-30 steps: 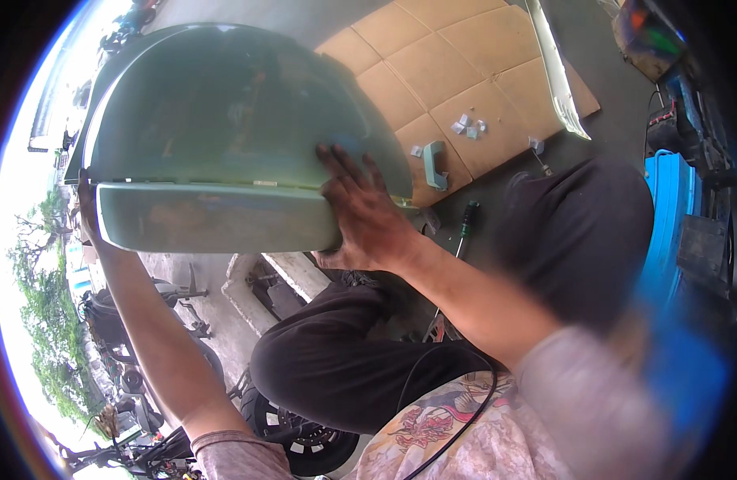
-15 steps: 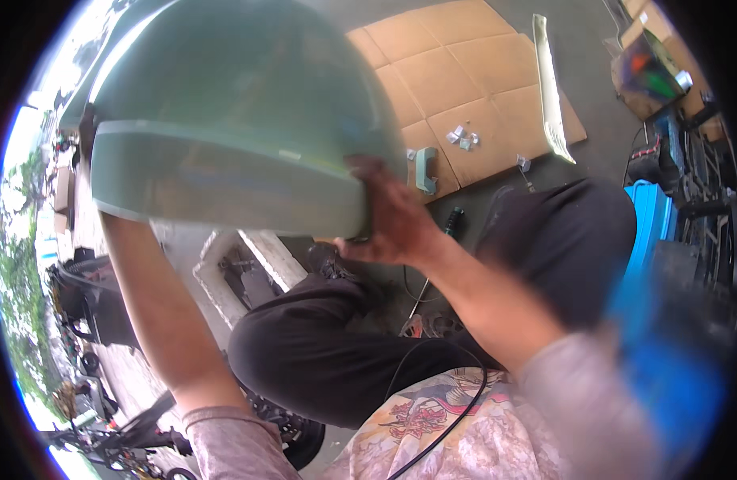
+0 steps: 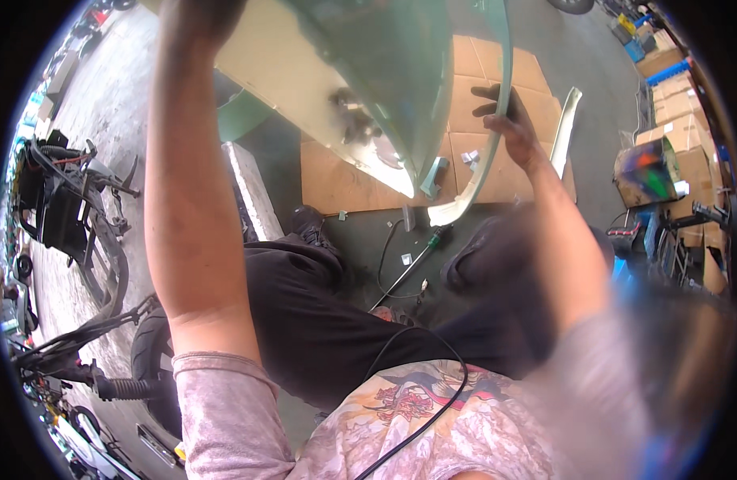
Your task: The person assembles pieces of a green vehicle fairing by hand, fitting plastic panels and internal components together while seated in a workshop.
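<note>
A large glossy green curved plastic panel point(image 3: 384, 48) with a pale cream inner side hangs in front of me, tilted, its narrow end pointing down. My left hand point(image 3: 204, 20) grips its upper left edge; the fingers are dark and mostly cut off by the top of the view. Alongside, to the right, runs a long curved green strip point(image 3: 494, 152) ending in a pale tip; whether it joins the panel is out of sight. My right hand point(image 3: 508, 120) is at this strip, fingers reaching round to its left side.
Flattened cardboard point(image 3: 336, 176) lies on the floor beyond my feet, a pale trim strip point(image 3: 567, 128) on its right. A green-handled screwdriver point(image 3: 408, 268) lies between my legs. Motorcycle parts point(image 3: 72, 208) stand left; cardboard boxes point(image 3: 688, 160) line the right.
The green panel has turned and moved up and right, now showing its cream inner side. My left hand rose; my right hand went from its lower corner out to the curved strip.
</note>
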Available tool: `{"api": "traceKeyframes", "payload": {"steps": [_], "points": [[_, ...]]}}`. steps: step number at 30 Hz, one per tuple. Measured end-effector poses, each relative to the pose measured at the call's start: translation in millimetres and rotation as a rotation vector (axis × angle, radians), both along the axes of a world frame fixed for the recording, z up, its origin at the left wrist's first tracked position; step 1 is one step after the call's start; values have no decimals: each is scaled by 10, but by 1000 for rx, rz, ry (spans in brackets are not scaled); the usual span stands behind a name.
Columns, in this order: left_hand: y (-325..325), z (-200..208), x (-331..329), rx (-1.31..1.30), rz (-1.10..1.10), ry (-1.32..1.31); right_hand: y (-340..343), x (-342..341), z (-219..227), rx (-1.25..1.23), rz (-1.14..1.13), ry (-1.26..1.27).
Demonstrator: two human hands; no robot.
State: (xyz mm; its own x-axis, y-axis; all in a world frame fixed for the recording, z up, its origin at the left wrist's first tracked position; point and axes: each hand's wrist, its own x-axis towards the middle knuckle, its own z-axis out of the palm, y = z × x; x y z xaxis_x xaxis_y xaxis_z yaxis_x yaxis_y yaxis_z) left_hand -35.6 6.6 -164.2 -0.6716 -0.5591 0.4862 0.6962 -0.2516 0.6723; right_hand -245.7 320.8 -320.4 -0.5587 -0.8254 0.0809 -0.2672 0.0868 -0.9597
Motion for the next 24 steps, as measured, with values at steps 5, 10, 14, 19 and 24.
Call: {"api": "traceKeyframes", "payload": {"steps": [5,10,14,19,24], "points": [[60,83,53,-168,98,-34,-336,-268,57,-68,179,-165],[134,49,30,-108,186,-89,-513,-428,46,-50,167,-197],[-56,62,119,-141,48,-109,-604,-471,31,-55,171,-221],[22,65,89,-116,101,-139,-698,-489,12,-6,233,-157],[235,-147,-17,86,54,-152,-710,-412,48,-7,200,-8]]}}
